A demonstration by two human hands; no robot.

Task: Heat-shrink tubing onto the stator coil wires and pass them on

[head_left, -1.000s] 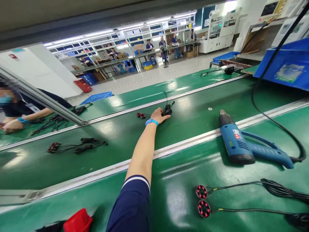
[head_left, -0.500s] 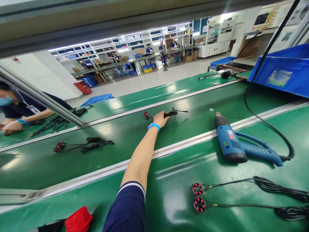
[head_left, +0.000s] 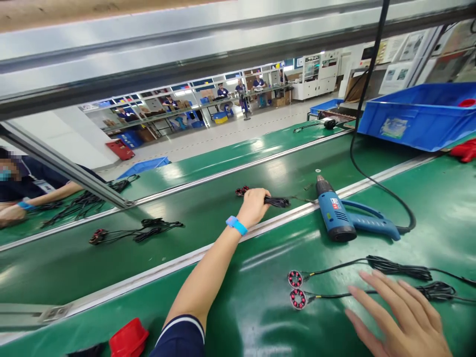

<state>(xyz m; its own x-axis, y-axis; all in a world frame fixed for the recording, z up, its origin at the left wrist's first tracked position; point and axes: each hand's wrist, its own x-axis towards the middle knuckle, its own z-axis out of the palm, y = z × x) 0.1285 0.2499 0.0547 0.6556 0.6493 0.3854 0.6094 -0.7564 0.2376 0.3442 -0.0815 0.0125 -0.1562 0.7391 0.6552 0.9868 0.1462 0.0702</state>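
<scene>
Above the near rail of the green belt, my left hand (head_left: 255, 206) is closed around a bundled black cable (head_left: 278, 202). Small red-and-black round parts (head_left: 242, 191) stick out on its left side. My right hand (head_left: 403, 317), fingers spread, hovers at the lower right, close to two more cables with ring-shaped heads. Their upper ring (head_left: 295, 279) and lower ring (head_left: 298, 299) carry red segments and lie side by side on the green bench. A coiled black cable (head_left: 399, 268) runs right from the upper ring. The right hand partly covers the lower cable.
A blue heat gun (head_left: 336, 213) rests across the near rail, its cord rising past a blue bin (head_left: 409, 116). Another cable bundle (head_left: 148, 229) lies on the belt at left. A red cup-like object (head_left: 128, 338) stands at the front. A co-worker's hand (head_left: 13, 214) is at far left.
My left hand has drawn the cable bundle off the belt's middle toward the near rail. My right hand has come into view at the lower right. The camera view has shifted.
</scene>
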